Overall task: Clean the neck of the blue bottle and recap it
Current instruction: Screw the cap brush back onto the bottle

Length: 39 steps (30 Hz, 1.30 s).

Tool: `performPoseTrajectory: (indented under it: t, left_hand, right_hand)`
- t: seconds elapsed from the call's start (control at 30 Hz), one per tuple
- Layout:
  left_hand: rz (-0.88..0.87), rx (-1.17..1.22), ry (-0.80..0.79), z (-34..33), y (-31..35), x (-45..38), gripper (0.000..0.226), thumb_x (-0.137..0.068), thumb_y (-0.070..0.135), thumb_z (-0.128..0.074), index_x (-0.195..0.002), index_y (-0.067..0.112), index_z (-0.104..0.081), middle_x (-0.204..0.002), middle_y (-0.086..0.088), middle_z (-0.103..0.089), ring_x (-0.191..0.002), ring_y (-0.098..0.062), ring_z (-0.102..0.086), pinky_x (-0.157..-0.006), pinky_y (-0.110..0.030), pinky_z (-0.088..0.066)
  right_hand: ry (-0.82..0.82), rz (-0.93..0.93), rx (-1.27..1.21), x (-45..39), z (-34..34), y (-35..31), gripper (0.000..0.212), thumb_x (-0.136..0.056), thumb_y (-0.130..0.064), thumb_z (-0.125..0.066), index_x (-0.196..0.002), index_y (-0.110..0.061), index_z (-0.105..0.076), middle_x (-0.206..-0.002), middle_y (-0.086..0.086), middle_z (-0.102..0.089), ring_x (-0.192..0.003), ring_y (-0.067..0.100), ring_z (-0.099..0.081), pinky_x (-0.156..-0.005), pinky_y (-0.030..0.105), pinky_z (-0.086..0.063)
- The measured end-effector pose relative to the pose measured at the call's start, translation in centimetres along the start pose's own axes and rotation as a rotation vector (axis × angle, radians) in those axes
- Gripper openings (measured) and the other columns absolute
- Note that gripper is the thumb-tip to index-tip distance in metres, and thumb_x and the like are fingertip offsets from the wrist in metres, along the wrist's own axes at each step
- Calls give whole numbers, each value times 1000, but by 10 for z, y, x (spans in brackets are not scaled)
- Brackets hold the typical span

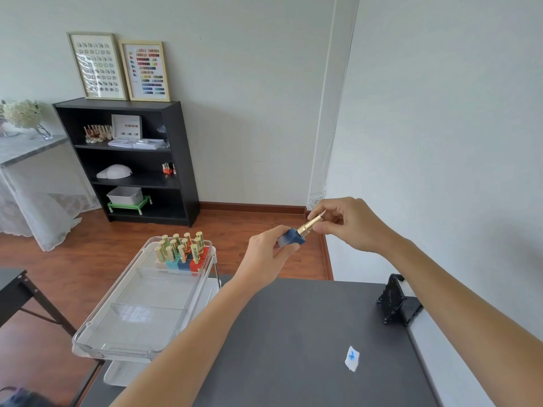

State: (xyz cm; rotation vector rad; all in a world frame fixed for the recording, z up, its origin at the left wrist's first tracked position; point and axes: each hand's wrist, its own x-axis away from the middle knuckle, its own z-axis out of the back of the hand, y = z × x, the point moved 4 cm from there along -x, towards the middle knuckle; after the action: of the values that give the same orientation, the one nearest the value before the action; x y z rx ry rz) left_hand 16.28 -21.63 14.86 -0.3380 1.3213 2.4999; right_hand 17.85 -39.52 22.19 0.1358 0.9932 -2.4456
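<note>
My left hand [269, 255] holds the small blue bottle [291, 237] by its square body, raised above the far edge of the dark grey table [293, 333] and tilted toward the upper right. The gold cap [310, 226] sits on the bottle's neck, and the fingertips of my right hand [346, 221] pinch it. The neck itself is hidden under the cap. A small white wipe [352, 358] with a blue stain lies on the table at the lower right.
A clear tray [117, 333] on a cart to the left holds several gold-capped polish bottles [183, 251] at its far end. A black stand [395, 301] sits at the table's right edge. A black shelf [176, 160] stands against the far wall.
</note>
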Motion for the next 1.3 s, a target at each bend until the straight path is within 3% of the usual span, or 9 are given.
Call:
performPoseTrajectory:
  t: [0.1, 0.23, 0.33, 0.43, 0.67, 0.8, 1.0, 1.1, 1.3]
  left_hand:
    - [2, 7, 4, 0, 0, -1, 39, -91, 27, -65, -79, 62, -52, -82, 12, -65, -75, -11, -56, -57, -14, -41]
    - [-4, 8, 5, 1, -2, -2, 40, -91, 28, -65, -80, 64, -51, -86, 5, -68, -77, -11, -55, -56, -14, -39]
    - [1, 16, 10, 3, -6, -2, 38, -91, 28, -65, -80, 62, -51, -86, 4, -68, -77, -10, -55, -57, -14, -44]
    - [9, 0, 8, 3, -9, -2, 30, -92, 29, -65, -85, 56, -51, -87, 3, -68, -75, -14, -57, -55, -12, -44]
    - [14, -56, 20, 2, -15, 1, 18, -92, 25, -65, -96, 40, -55, -82, 14, -63, -74, -10, -58, -57, -12, -41]
    - [14, -74, 22, 2, -18, 5, 13, -91, 24, -65, -103, 29, -62, -80, 13, -62, -70, -8, -58, -59, -10, -42]
    - [49, -79, -15, 9, -22, 9, 13, -93, 30, -62, -105, 32, -60, -85, 11, -64, -75, -9, -59, -56, -12, -39]
    - [62, -82, -17, 12, -24, 11, 11, -93, 31, -61, -100, 37, -55, -83, 13, -63, -73, -11, -59, -56, -14, -39]
    - [56, -106, 25, 19, -27, 13, 11, -94, 26, -62, -105, 29, -59, -82, 12, -61, -67, -5, -54, -55, -13, -39]
  right_hand:
    - [22, 2, 39, -1, -1, -1, 6, -89, -24, -70, -83, -24, -72, -67, 7, -70, -56, 14, -51, -57, 20, -39]
    - [16, 16, 63, -4, -2, -4, 8, -88, -23, -70, -81, -25, -72, -70, 6, -71, -63, 18, -58, -60, 26, -44]
    - [15, 41, 16, -5, -1, -6, 9, -85, -24, -75, -94, -23, -74, -80, -5, -74, -68, 4, -58, -61, 11, -42]
    - [36, 48, 44, -7, -3, -9, 5, -86, -22, -73, -91, -22, -74, -78, -3, -75, -70, 16, -61, -62, 13, -41]
    - [40, 4, 134, -8, -12, -12, 7, -87, -19, -71, -82, -15, -72, -67, 11, -68, -47, 4, -44, -54, 11, -39]
    - [35, -9, 166, -9, -18, -15, 10, -88, -20, -70, -80, -14, -71, -57, 4, -57, -45, 6, -43, -53, 12, -36]
    - [10, 10, 75, -9, -21, -14, 7, -86, -25, -74, -91, -20, -75, -81, 4, -75, -78, 22, -67, -69, 22, -49]
    - [12, 20, 52, -11, -23, -15, 13, -85, -23, -74, -98, -19, -76, -86, 3, -76, -82, 20, -67, -68, 13, -46]
    - [42, 21, 97, -16, -33, -22, 3, -87, -19, -73, -85, -18, -75, -70, -2, -71, -55, 8, -52, -57, 9, -40]
